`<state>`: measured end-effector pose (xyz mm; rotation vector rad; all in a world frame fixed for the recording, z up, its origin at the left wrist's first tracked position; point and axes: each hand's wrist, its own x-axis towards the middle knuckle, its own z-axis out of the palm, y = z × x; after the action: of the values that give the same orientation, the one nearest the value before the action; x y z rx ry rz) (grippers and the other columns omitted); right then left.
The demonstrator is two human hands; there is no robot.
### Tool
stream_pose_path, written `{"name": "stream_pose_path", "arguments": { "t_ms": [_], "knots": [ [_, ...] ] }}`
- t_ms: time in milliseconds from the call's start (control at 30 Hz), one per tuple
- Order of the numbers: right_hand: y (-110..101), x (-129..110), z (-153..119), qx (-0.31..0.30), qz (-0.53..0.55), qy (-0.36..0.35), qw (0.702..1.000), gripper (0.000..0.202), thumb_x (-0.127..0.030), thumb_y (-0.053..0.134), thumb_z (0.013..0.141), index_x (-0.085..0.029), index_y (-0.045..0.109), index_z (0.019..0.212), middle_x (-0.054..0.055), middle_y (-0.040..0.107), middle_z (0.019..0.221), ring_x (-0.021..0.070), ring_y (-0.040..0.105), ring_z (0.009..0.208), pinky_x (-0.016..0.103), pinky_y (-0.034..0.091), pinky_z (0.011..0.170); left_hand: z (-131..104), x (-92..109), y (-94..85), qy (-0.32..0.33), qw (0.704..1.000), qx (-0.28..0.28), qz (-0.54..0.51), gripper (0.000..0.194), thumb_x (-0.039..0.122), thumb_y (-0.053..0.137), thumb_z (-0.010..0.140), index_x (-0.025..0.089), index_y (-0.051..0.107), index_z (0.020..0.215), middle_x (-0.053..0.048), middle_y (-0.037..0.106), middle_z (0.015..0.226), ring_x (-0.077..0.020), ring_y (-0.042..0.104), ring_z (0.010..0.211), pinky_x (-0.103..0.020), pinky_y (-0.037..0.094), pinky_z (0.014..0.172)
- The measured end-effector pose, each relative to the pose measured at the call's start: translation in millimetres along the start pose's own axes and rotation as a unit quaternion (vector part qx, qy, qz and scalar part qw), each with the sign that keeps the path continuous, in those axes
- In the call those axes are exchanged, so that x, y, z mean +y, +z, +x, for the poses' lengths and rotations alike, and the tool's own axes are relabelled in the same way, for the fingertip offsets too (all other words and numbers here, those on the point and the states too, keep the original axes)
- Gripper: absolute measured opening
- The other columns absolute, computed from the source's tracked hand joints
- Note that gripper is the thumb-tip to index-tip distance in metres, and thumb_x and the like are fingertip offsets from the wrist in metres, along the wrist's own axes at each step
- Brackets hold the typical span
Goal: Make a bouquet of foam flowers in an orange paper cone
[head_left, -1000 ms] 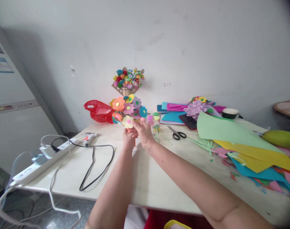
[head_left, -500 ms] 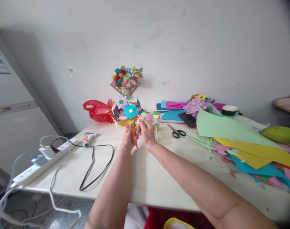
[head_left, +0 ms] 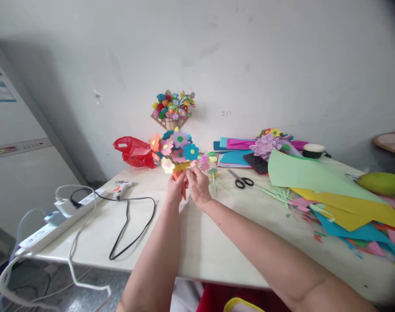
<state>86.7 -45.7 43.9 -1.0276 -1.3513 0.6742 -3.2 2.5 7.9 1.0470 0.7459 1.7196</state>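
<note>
A bouquet of colourful craft flowers (head_left: 179, 138) stands up in front of me over the table, with purple, pink, orange, blue and pale yellow blooms. My left hand (head_left: 175, 188) is closed around its orange wrapped base (head_left: 183, 190). At the right side of the bouquet, my right hand (head_left: 198, 185) is closed, its fingertips pinched by a small pink flower (head_left: 193, 164); whether they grip that flower or the orange wrap is hidden. Behind the right hand lie loose pink and green flowers (head_left: 204, 162) with pale green stems.
Black-handled scissors (head_left: 240, 180) lie to the right, near coloured sheets (head_left: 327, 177) and scraps. At left are a glue gun (head_left: 122, 188) with a looping black cord, a power strip (head_left: 61, 223) and a red plastic bag (head_left: 134, 151). A flower basket (head_left: 172, 110) hangs on the wall.
The bouquet has turned and tipped upright, so more blooms now face me. The right hand has shifted slightly and stays close beside the left.
</note>
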Motion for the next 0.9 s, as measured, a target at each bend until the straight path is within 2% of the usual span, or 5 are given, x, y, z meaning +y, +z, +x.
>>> {"name": "stream_pose_path", "arguments": {
  "t_ms": [100, 200, 500, 767, 900],
  "knots": [
    [0.8, 4.4, 1.2, 0.024, -0.024, -0.020, 0.999, 0.022, -0.036, 0.042, 0.085, -0.022, 0.055, 0.073, 0.000, 0.061, 0.068, 0.0167, 0.058, 0.073, 0.027, 0.043, 0.071, 2.7, 0.4, 0.4, 0.059, 0.996, 0.049, 0.045, 0.043, 0.039, 0.081, 0.052, 0.017, 0.055, 0.079, 0.005, 0.056, 0.060, -0.0071, 0.051, 0.048, -0.021, 0.041, 0.051],
    [2.1, 11.1, 3.7, 0.029, -0.041, -0.004, 0.999, 0.022, -0.035, 0.043, 0.084, -0.022, 0.054, 0.072, 0.000, 0.061, 0.068, 0.0165, 0.057, 0.071, 0.027, 0.043, 0.070, 4.4, 1.3, 2.2, 0.075, 0.992, 0.076, 0.070, 0.045, 0.039, 0.080, 0.054, 0.017, 0.053, 0.081, 0.006, 0.054, 0.059, -0.0064, 0.048, 0.045, -0.020, 0.038, 0.047],
    [7.0, 32.9, 10.9, 0.021, -0.025, 0.054, 0.998, 0.014, -0.030, 0.046, 0.078, -0.021, 0.057, 0.080, 0.000, 0.064, 0.080, 0.0143, 0.058, 0.068, 0.024, 0.045, 0.062, 4.6, 1.6, 3.2, 0.099, 0.987, 0.096, 0.083, 0.045, 0.038, 0.080, 0.055, 0.018, 0.049, 0.082, 0.008, 0.048, 0.056, -0.0045, 0.041, 0.041, -0.019, 0.032, 0.041],
    [12.8, 27.9, 4.0, -0.076, 0.008, 0.166, 0.983, 0.022, -0.016, 0.054, 0.062, -0.018, 0.056, 0.085, 0.005, 0.065, 0.098, 0.0098, 0.056, 0.050, 0.023, 0.044, 0.044, 2.5, 5.3, -1.6, 0.033, 0.994, 0.079, 0.063, 0.035, 0.035, 0.079, 0.054, 0.015, 0.057, 0.072, 0.003, 0.055, 0.059, -0.0081, 0.048, 0.049, -0.022, 0.038, 0.048],
    [14.1, 32.6, 3.4, -0.111, 0.015, 0.176, 0.978, 0.025, -0.013, 0.056, 0.059, -0.018, 0.058, 0.083, 0.006, 0.066, 0.099, 0.0114, 0.059, 0.053, 0.022, 0.042, 0.041, 1.1, 6.0, -0.5, 0.057, 0.997, 0.033, 0.037, 0.030, 0.033, 0.077, 0.055, 0.015, 0.061, 0.072, -0.001, 0.061, 0.069, -0.0117, 0.056, 0.062, -0.024, 0.045, 0.059]
  ]
}}
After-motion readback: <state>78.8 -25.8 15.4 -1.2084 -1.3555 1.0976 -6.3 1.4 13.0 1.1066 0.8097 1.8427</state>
